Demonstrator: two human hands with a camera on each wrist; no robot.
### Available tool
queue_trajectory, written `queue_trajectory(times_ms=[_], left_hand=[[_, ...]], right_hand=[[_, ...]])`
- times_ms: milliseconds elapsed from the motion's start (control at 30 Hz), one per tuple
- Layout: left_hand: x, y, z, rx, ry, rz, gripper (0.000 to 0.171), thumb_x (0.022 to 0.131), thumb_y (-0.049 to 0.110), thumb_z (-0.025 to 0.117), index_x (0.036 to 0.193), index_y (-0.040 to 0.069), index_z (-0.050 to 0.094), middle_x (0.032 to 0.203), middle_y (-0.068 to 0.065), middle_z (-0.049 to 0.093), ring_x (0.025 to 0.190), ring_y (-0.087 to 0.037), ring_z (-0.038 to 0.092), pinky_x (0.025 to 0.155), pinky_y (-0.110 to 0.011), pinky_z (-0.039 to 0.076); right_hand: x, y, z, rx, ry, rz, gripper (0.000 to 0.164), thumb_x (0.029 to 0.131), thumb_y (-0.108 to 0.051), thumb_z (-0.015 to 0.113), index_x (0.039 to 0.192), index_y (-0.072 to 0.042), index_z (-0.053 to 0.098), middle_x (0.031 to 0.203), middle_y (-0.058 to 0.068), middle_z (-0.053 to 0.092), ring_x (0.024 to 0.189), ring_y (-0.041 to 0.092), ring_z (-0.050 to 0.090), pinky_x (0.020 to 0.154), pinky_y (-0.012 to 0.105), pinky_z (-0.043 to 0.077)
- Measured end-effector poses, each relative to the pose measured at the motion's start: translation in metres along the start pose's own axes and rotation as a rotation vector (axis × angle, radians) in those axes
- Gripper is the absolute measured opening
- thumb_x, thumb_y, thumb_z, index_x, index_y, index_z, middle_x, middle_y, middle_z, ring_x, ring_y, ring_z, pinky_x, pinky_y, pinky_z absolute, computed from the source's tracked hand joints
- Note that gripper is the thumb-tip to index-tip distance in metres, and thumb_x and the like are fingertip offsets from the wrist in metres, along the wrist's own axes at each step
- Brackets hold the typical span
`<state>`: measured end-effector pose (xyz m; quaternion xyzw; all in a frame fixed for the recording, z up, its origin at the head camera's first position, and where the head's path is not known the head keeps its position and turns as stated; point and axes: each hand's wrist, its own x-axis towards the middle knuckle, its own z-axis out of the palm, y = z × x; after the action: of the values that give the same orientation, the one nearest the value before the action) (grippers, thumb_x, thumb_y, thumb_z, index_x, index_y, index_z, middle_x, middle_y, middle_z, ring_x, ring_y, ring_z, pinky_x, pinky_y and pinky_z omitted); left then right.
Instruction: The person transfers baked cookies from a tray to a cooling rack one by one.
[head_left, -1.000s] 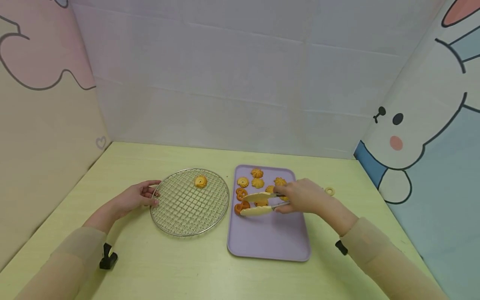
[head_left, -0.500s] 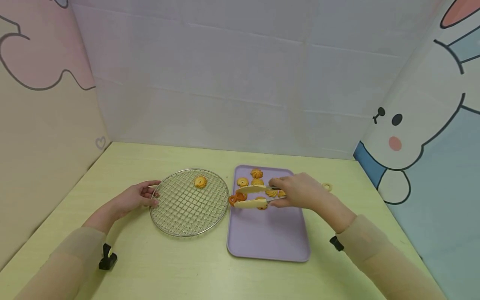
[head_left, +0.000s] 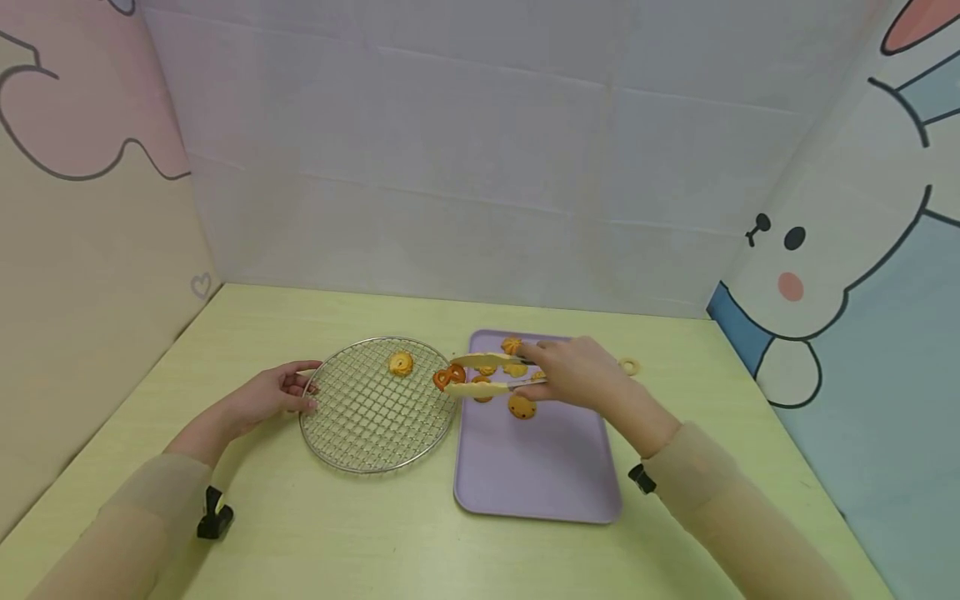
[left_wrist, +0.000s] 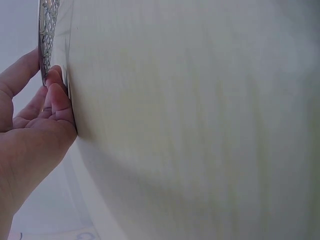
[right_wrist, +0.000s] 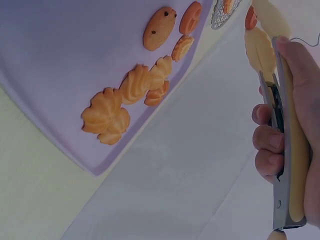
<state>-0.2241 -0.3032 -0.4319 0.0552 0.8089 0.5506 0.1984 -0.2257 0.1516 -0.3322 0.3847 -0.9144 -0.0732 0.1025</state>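
Observation:
My left hand (head_left: 264,402) pinches the left rim of a round wire rack (head_left: 375,421); in the left wrist view the thumb lies over the edge, with fingertips below it. A single round golden cookie (head_left: 401,364) rests on the rack's far part. My right hand (head_left: 581,375) grips metal tongs (right_wrist: 296,170) with cream-coloured tips. Between those tips is a brown pretzel (head_left: 441,380), overlapping the rack's right rim in the head view. Below the tongs lies a lilac tray (head_left: 540,471) with several cookies, among them a dotted round one (head_left: 522,407) and another pretzel (head_left: 482,392).
In the right wrist view, flower-shaped cookies (right_wrist: 105,112) lie near a corner of the tray. Both rack and tray stand on a pale yellow-green table (head_left: 337,533). A white wall (head_left: 450,208) closes off the back, with printed panels at both sides.
The tongs have taken the pretzel from the tray's left side and carried it left and away from me to the rack's right rim. The left hand and rack have stayed put.

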Motion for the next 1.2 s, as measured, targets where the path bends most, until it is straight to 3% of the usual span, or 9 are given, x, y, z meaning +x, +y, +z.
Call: queue_trajectory(times_ms=[133, 267, 433, 567, 733, 1200], left_hand=[[0.001, -0.002, 0.0, -0.008, -0.004, 0.003, 0.08, 0.085, 0.005, 0.068, 0.148, -0.002, 0.02, 0.113, -0.017, 0.048, 0.097, -0.015, 0.049, 0.076, -0.023, 0.048], [0.002, -0.002, -0.001, -0.009, -0.004, 0.004, 0.08, 0.084, 0.005, 0.069, 0.148, -0.002, 0.019, 0.112, -0.017, 0.048, 0.096, -0.015, 0.049, 0.077, -0.023, 0.048], [0.001, 0.0, 0.0, 0.0, 0.0, -0.001, 0.08, 0.084, 0.005, 0.069, 0.147, -0.003, 0.02, 0.112, -0.017, 0.048, 0.096, -0.016, 0.049, 0.076, -0.023, 0.048], [0.001, 0.0, 0.0, 0.007, 0.003, -0.003, 0.081, 0.084, 0.005, 0.069, 0.147, -0.003, 0.02, 0.111, -0.016, 0.048, 0.096, -0.015, 0.048, 0.076, -0.022, 0.048], [0.0, 0.001, 0.0, -0.009, -0.003, -0.004, 0.081, 0.084, 0.004, 0.069, 0.148, -0.003, 0.019, 0.11, -0.015, 0.047, 0.095, -0.013, 0.049, 0.076, -0.022, 0.048], [-0.001, 0.004, -0.001, -0.007, -0.007, -0.014, 0.082, 0.084, 0.007, 0.07, 0.148, -0.002, 0.019, 0.111, -0.015, 0.048, 0.095, -0.014, 0.048, 0.076, -0.022, 0.048]], right_hand=[[0.009, -0.004, 0.006, -0.028, 0.012, 0.004, 0.057, 0.079, -0.057, 0.066, 0.12, -0.018, 0.062, 0.082, -0.004, 0.066, 0.057, 0.01, 0.053, 0.046, 0.028, 0.044], [0.016, -0.008, 0.011, -0.063, 0.014, 0.008, 0.054, 0.08, -0.06, 0.064, 0.114, -0.019, 0.062, 0.084, -0.004, 0.066, 0.055, 0.011, 0.052, 0.044, 0.029, 0.042], [0.024, -0.013, 0.014, -0.073, -0.053, 0.075, 0.052, 0.079, -0.065, 0.061, 0.111, -0.023, 0.06, 0.081, -0.008, 0.061, 0.053, 0.009, 0.045, 0.039, 0.027, 0.034], [0.031, -0.016, 0.018, -0.05, -0.107, 0.107, 0.054, 0.08, -0.064, 0.06, 0.116, -0.024, 0.06, 0.087, -0.007, 0.063, 0.06, 0.01, 0.048, 0.043, 0.027, 0.037], [0.037, -0.018, 0.023, -0.013, -0.117, 0.095, 0.056, 0.081, -0.061, 0.062, 0.119, -0.02, 0.06, 0.093, -0.005, 0.065, 0.062, 0.01, 0.051, 0.047, 0.027, 0.042], [0.042, -0.018, 0.032, 0.035, -0.118, 0.098, 0.053, 0.08, -0.061, 0.063, 0.112, -0.019, 0.061, 0.078, -0.007, 0.057, 0.055, 0.011, 0.046, 0.048, 0.027, 0.039]])
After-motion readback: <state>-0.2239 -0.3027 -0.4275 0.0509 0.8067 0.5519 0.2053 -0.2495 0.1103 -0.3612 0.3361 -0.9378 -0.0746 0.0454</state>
